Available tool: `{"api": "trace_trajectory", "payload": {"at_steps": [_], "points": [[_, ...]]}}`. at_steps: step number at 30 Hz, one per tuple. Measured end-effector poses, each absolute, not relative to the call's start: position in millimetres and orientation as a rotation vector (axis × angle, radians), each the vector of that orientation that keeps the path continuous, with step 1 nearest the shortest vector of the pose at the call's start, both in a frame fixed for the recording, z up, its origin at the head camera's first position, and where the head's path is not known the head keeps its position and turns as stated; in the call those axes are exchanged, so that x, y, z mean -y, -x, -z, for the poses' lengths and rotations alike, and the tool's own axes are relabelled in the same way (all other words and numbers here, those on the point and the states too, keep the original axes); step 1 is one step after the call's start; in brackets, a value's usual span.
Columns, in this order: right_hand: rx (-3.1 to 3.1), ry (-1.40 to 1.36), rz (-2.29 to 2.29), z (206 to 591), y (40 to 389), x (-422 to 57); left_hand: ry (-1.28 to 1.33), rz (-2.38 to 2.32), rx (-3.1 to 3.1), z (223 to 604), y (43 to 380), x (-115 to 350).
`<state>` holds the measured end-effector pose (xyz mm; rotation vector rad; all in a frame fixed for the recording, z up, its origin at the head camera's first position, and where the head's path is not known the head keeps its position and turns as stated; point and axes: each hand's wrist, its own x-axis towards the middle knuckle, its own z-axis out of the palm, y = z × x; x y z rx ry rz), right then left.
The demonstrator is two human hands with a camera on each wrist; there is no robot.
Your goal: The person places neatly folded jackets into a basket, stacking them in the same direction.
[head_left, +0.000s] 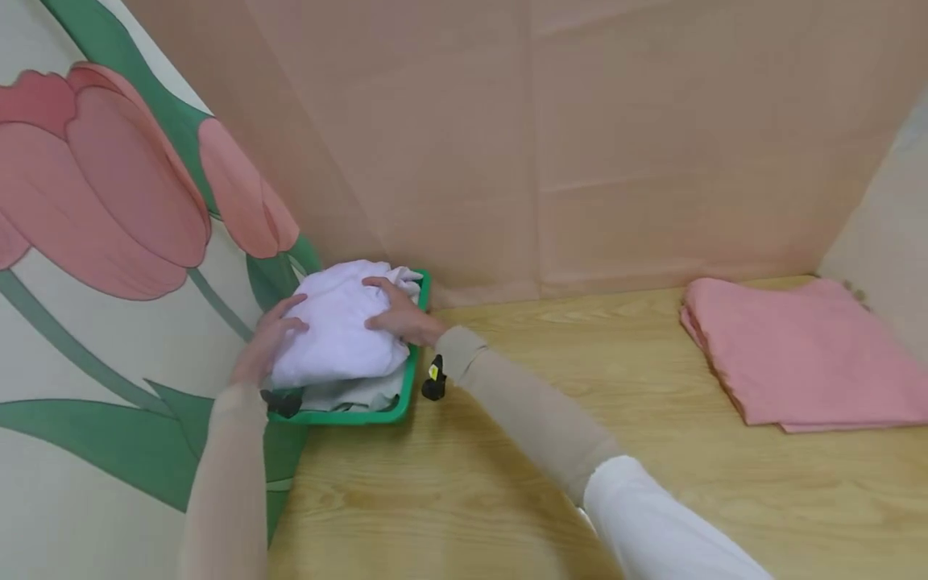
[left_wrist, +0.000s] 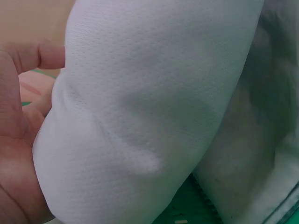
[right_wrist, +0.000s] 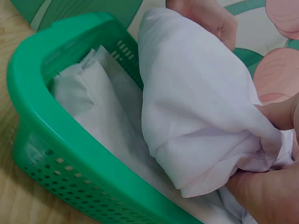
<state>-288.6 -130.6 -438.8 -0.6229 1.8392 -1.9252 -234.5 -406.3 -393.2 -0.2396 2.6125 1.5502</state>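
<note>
Green basket (right_wrist: 70, 137) contains pale cloth (right_wrist: 107, 109); left grip (head_left: 267, 345) and right grip (head_left: 403, 314) hold a white bundle (head_left: 341, 322) above it

head view looks forward and down from above; both wrist views share the cloth (right_wrist: 196, 84), left closest, right angled into the basket (right_wrist: 84, 149).

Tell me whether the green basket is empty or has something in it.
Not empty: the green basket holds pale cloth, seen within its walls below the white bundle.
</note>
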Motion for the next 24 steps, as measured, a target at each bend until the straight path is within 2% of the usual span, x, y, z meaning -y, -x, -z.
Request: {"api": "trace_trajectory", "payload": {"at_steps": [8,24], "points": [[-1.862,0.582,1.879,449.0,276.5,139.8,0.253,-1.483,-2.535,405.1,221.6,415.9],[-1.927,0.435,1.841,470.4,254.2,144.2,0.197,-1.269,-2.601,440.3,226.5,403.5]]}}
